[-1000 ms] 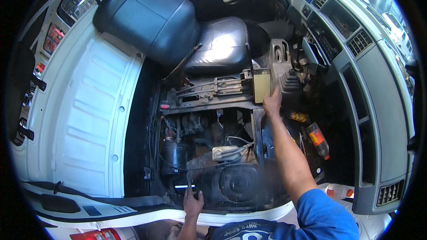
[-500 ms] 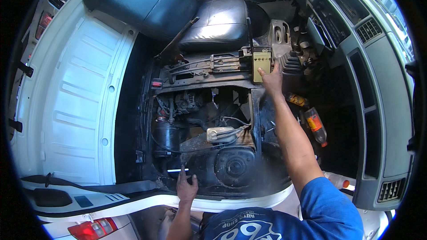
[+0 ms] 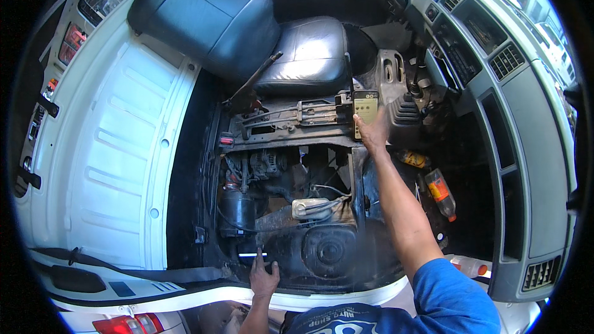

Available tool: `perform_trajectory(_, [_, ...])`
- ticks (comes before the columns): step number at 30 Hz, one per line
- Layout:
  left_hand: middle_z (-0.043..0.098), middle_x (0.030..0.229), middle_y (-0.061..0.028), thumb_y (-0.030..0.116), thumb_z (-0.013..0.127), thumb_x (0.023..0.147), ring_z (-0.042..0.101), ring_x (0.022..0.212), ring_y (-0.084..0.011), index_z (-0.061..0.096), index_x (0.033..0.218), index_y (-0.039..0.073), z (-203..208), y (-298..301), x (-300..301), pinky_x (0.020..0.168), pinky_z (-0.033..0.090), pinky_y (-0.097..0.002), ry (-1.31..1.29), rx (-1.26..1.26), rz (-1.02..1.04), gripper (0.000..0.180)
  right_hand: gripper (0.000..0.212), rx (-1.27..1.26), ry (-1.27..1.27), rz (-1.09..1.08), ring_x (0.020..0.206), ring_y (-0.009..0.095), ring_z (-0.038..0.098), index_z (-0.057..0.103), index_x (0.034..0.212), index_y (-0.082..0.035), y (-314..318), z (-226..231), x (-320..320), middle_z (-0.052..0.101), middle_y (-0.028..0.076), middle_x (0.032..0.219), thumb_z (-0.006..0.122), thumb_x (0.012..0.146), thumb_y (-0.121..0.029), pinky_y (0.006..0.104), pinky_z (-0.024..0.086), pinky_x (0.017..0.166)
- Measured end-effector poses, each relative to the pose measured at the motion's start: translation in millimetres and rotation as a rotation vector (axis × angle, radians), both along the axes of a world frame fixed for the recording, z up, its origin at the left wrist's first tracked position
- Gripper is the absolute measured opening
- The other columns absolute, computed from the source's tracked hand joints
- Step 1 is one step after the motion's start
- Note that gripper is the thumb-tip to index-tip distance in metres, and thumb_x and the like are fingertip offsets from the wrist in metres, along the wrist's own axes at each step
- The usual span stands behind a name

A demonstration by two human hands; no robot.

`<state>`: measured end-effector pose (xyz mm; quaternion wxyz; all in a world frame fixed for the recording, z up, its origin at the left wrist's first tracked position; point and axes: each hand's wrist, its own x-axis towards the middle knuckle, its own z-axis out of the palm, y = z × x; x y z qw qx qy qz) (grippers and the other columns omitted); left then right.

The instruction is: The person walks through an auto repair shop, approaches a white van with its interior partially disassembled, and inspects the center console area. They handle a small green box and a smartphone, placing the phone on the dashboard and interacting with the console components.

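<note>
My right hand (image 3: 372, 130) reaches far forward and grips the lower part of a dark mobile phone (image 3: 365, 104) with a lit yellowish screen. Its thumb lies across the screen toward the left edge, while the other fingers are blurred at the right side. The phone is beside the seat-mount rails (image 3: 312, 113). My left hand (image 3: 265, 278) is at the near edge of the open engine bay, fingers apart and the index finger stretched forward. That fingertip is at a thin bright white strip (image 3: 249, 254); whether it touches the strip, I cannot tell.
Around the opening are a black canister (image 3: 237, 211), a whitish reservoir (image 3: 307, 209) and hoses. Two bottles, one yellow-labelled (image 3: 413, 159) and one orange-labelled (image 3: 440, 194), lie on the right floor. A black seat (image 3: 303, 55), gear-lever boot (image 3: 405, 110) and grey dashboard (image 3: 526, 124) stand beyond.
The view has tilted, so the cabin sits lower and the steering wheel now shows. My right thumb has slid toward the phone's left edge. My left hand stays by the white strip.
</note>
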<state>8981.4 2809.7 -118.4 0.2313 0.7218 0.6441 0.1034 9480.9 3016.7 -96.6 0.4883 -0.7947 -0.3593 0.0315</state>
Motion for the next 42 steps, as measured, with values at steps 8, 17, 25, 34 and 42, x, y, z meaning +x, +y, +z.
perform_trajectory(8, [0.064,0.124,-0.0262,0.029,0.068,0.089,0.065,0.110,-0.0409,0.039,0.153,-0.002,9.5,-0.7,-0.1,0.099,0.051,-0.0484,0.009,-0.083,0.043,0.077,0.076,-0.056,0.084,-0.047,0.119,0.046,0.057,0.041,0.139,0.006,12.0,9.0,1.0,0.059,0.031,0.126,0.077,0.087,-0.037,0.0492,0.045,0.103])
perform_trajectory(17, [0.061,0.129,-0.0285,0.027,0.069,0.088,0.067,0.108,-0.0384,0.037,0.154,-0.002,20.2,2.4,8.9,0.101,0.050,-0.0472,-0.039,-0.149,0.059,0.079,0.075,-0.092,0.106,0.001,0.134,0.047,0.047,0.034,0.149,0.010,-2.7,0.7,2.7,0.049,0.035,0.142,0.066,0.089,-0.020,0.0480,0.038,0.115])
perform_trajectory(25, [0.061,0.129,-0.0295,0.027,0.069,0.088,0.067,0.108,-0.0397,0.038,0.153,-0.004,19.9,0.0,2.0,0.100,0.050,-0.0478,-0.049,-0.109,0.044,0.078,0.112,-0.150,0.052,-0.031,0.149,0.044,0.029,0.023,0.155,0.006,-11.7,2.8,-16.4,0.032,0.032,0.158,0.087,0.074,-0.039,0.0496,0.021,0.124])
perform_trajectory(34, [0.065,0.123,-0.0272,0.029,0.069,0.089,0.066,0.107,-0.0408,0.040,0.152,-0.001,10.6,-0.6,1.1,0.097,0.052,-0.0477,-0.024,-0.068,0.036,0.076,0.113,-0.238,0.049,-0.107,0.149,0.046,0.027,0.021,0.156,0.004,-7.1,-18.9,-22.2,0.030,0.033,0.158,0.085,0.077,-0.045,0.0525,0.020,0.124])
perform_trajectory(42, [0.067,0.119,-0.0248,0.030,0.069,0.089,0.066,0.110,-0.0400,0.040,0.153,-0.001,8.9,0.2,0.3,0.098,0.051,-0.0472,-0.053,-0.103,0.064,0.076,0.087,-0.069,-0.041,-0.164,0.126,0.049,0.049,0.041,0.143,0.006,4.6,6.3,-14.3,0.052,0.032,0.134,0.074,0.088,-0.051,0.0535,0.039,0.108])
